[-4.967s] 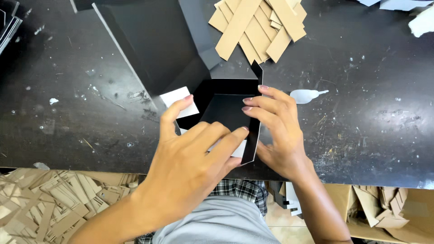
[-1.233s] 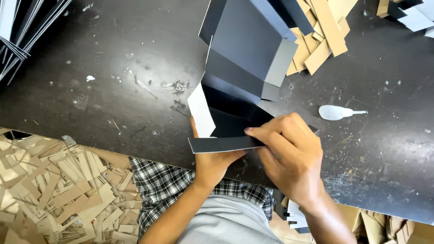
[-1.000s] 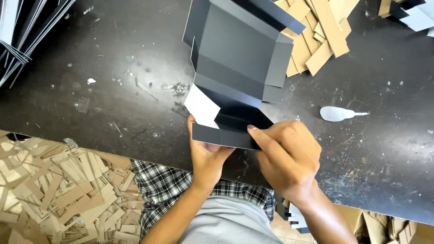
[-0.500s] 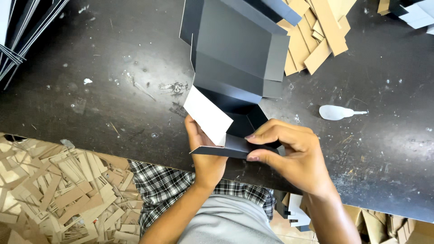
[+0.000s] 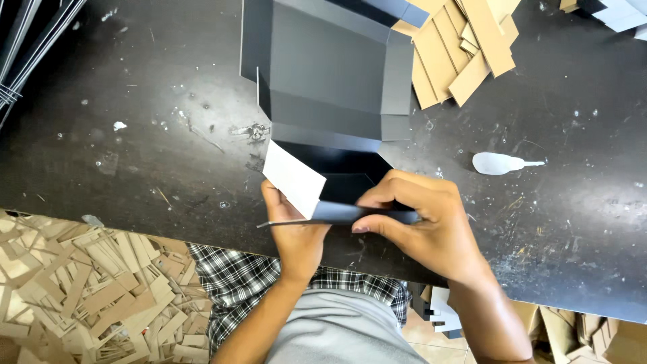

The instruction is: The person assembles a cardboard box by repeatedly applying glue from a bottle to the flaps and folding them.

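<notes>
My right hand (image 5: 418,226) and left hand (image 5: 296,232) pinch the flat black cardboard box blank's (image 5: 330,87) near flap.
The white-backed side tab (image 5: 293,176) at 10 o'clock may crease crooked if my grip slips.

A folded card box (image 5: 330,81) lies on the worktop (image 5: 135,121), with strips (image 5: 465,47) behind it to the right. A small dropper bottle (image 5: 499,163) lies right of the box. Offcuts (image 5: 87,290) lie on the floor below the worktop's near edge, at the left.

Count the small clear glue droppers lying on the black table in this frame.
1. The dropper lies on the table, off the right hand, clear of the black box blank. Others may be hidden under the cardboard strips.
</notes>
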